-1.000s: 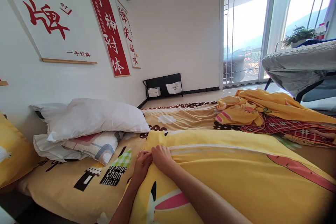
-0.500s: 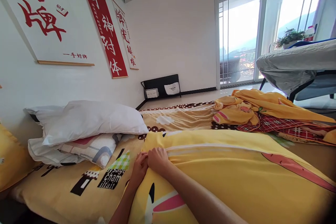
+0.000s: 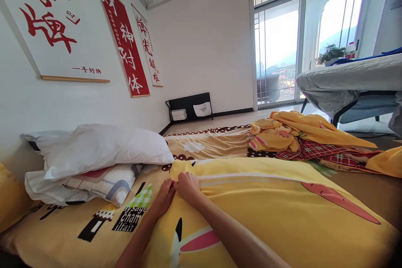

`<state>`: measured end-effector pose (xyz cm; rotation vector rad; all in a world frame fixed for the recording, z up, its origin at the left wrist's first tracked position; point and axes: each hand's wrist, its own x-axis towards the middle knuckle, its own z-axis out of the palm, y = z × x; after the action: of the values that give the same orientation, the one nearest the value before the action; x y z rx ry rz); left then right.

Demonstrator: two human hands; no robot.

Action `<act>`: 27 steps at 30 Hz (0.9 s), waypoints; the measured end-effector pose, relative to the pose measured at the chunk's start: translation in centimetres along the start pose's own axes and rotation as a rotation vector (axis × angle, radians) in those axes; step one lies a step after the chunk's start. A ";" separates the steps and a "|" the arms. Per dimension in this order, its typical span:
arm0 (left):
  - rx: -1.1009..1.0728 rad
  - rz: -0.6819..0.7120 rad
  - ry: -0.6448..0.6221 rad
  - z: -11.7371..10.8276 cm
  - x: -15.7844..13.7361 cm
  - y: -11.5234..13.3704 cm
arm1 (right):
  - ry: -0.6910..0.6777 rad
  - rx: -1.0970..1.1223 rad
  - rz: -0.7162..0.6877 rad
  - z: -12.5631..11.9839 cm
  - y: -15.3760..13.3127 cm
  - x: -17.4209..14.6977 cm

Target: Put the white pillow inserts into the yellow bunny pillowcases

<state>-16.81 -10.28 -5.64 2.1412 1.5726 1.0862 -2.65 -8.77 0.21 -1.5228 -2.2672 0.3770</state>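
A large, plump yellow pillow (image 3: 266, 213) with pink-and-black cartoon prints lies in front of me on the bed. A pale strip like a zipper (image 3: 238, 176) runs along its far side. My left hand (image 3: 165, 196) is closed on the pillow's left edge, fingers bent and partly hidden. Right beside it, my right hand (image 3: 187, 185) has its fingers curled down on the same edge, close to the strip's left end. The two hands almost touch. Whatever small part lies between the fingertips is hidden.
White pillows (image 3: 106, 144) and a patterned pillow (image 3: 109, 182) are stacked at the left by the wall. Rumpled yellow and red plaid bedding (image 3: 298, 138) lies on the far right of the printed bed sheet (image 3: 103, 251). Beyond stands a covered table (image 3: 351, 75).
The view has shifted slightly, so the room appears farther left and a little lower. Both hands stay closed at the pillow's left edge, with only slight finger movement.
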 end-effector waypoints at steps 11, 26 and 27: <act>-0.188 -0.024 -0.192 -3.6 0.8 1.5 | -0.051 0.061 -0.140 -2.4 0.7 0.7; -0.280 -0.055 -0.055 -1.9 -2.4 3.0 | -0.028 -0.116 -0.450 -3.3 0.7 -3.0; -0.286 -0.047 -0.046 -1.8 -2.5 2.9 | -0.019 -0.117 -0.456 -3.2 0.7 -3.1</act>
<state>-16.37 -13.99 -3.66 1.9174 1.3482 1.1594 0.44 -11.37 2.25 -1.0035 -2.5954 0.1289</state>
